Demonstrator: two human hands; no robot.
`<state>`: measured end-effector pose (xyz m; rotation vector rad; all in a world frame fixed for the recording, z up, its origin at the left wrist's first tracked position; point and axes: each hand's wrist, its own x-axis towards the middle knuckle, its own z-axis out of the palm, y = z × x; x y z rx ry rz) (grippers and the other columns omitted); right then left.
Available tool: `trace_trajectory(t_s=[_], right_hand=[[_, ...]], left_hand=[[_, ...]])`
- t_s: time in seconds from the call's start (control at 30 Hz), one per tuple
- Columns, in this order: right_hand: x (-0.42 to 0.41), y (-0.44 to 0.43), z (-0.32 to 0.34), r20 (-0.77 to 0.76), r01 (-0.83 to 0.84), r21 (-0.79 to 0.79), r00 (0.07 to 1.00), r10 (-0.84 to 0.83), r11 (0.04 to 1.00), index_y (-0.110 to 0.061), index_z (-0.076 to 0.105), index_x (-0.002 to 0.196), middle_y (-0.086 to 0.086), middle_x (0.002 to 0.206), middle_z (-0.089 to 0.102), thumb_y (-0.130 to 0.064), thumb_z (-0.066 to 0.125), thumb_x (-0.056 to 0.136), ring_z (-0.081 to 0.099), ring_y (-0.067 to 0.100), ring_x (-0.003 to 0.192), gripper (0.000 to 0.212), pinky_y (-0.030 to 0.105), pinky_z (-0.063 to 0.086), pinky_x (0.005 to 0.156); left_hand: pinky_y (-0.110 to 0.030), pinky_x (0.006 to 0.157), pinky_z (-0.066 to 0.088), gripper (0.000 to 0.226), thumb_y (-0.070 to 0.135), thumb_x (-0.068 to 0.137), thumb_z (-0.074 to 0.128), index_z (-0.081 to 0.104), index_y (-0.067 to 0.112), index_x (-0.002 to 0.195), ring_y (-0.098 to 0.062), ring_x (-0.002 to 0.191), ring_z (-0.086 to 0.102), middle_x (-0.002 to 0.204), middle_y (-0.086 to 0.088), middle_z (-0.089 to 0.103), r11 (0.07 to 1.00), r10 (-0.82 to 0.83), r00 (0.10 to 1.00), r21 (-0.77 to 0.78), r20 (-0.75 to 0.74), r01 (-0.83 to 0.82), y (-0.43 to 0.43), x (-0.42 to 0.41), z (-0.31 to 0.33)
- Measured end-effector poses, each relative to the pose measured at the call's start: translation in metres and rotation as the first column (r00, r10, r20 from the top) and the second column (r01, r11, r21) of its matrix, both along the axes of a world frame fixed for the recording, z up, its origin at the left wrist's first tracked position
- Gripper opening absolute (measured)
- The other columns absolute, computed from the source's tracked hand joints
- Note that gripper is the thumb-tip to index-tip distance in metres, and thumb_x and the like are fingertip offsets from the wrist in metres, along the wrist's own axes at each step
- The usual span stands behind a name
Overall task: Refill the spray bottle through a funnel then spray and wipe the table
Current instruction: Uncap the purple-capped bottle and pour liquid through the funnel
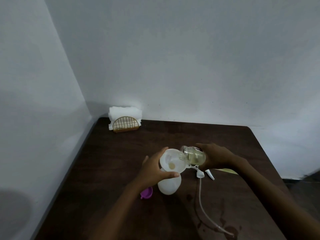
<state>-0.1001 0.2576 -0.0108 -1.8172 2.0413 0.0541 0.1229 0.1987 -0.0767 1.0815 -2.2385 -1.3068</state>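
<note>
Now, head view. My left grip (156, 170) is curled round the rim of the white funnel (171, 161), which sits on top of the white spray bottle (169, 186), upright on the dark tabletop (121, 161). My right grip (218, 157) clasps a clear jar (194, 155), tipped sideways with its mouth over the funnel; yellowish liquid is inside, and a little is pooled in the funnel. The spray head (201, 174) and its tube (203, 208) lie just right of the bottle. A purple cap (146, 193) lies near the bottle's left side. Wet patches (228, 228) surround the tube end.
</note>
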Motion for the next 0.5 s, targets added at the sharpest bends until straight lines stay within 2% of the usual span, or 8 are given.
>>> trace_trajectory(t_s=[0.17,0.27,0.43,0.5], right_hand=[[-0.0004,0.0002,-0.0003,-0.013,0.001,-0.004,1.0,-0.001,1.0,-0.036,0.045,0.092,-0.016,0.085,0.052,-0.034,0.073,0.063,0.05,0.01,0.078,0.041,0.028,0.039,0.063],[-0.0026,-0.001,-0.0028,-0.009,0.008,-0.009,1.0,-0.008,1.0,-0.031,0.052,0.105,-0.015,0.092,0.059,-0.036,0.073,0.06,0.055,0.011,0.082,0.05,0.03,0.045,0.067],[-0.0036,-0.003,-0.0041,-0.012,0.004,-0.002,1.0,-0.004,1.0,-0.031,0.052,0.109,-0.012,0.097,0.062,-0.036,0.074,0.06,0.055,0.011,0.083,0.053,0.031,0.047,0.07],[-0.0037,-0.0029,-0.004,-0.009,0.005,0.001,1.0,-0.005,1.0,-0.033,0.052,0.112,-0.012,0.1,0.063,-0.037,0.074,0.06,0.056,0.011,0.085,0.056,0.032,0.048,0.071]], left_hand=[[-0.053,0.116,0.005,0.106,0.072,0.052,0.063,0.026,0.03,0.142,-0.009,0.131,0.037,0.14,0.01,0.044,1.0,-0.005,1.0,-0.016,0.002,0.005,0.0004,-0.0004,0.0029],[-0.054,0.115,0.006,0.108,0.076,0.049,0.06,0.026,0.031,0.142,-0.007,0.13,0.038,0.139,0.012,0.045,1.0,-0.001,1.0,-0.013,-0.002,0.001,-0.0001,0.0,0.0012],[-0.052,0.116,0.006,0.102,0.076,0.049,0.059,0.026,0.037,0.137,-0.001,0.125,0.038,0.132,0.019,0.046,1.0,-0.016,1.0,-0.004,-0.02,0.016,0.0004,-0.0001,0.0045],[-0.054,0.116,0.006,0.103,0.073,0.051,0.062,0.026,0.034,0.14,-0.004,0.128,0.038,0.136,0.016,0.045,1.0,-0.01,1.0,-0.008,-0.018,0.009,0.0,-0.0003,0.0032]])
